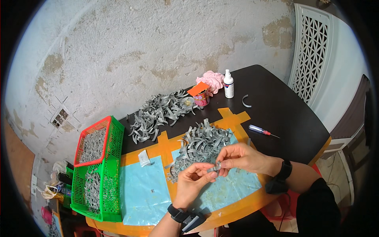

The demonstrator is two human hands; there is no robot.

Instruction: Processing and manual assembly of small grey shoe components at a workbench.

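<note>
Over the blue sheet, my left hand (pixel 193 182) and my right hand (pixel 240 157) meet fingertip to fingertip. Both pinch one small grey curved strip (pixel 216 167), mostly covered by the fingers. Just beyond them lies a heap of similar grey curved strips (pixel 203 143), partly hidden behind my hands. Farther back, a second pile of strips (pixel 156 112) is spread on the dark tabletop. Dark bands with box-shaped devices sit on both wrists.
To the left, a red basket (pixel 111 134) rests on a green basket (pixel 104 197); both hold grey pieces. A screwdriver (pixel 261 130), a lone strip (pixel 245 101), a white bottle (pixel 229 87), a can (pixel 202 98), pink cloth (pixel 213 80) and a white packet (pixel 144 158) lie about the table.
</note>
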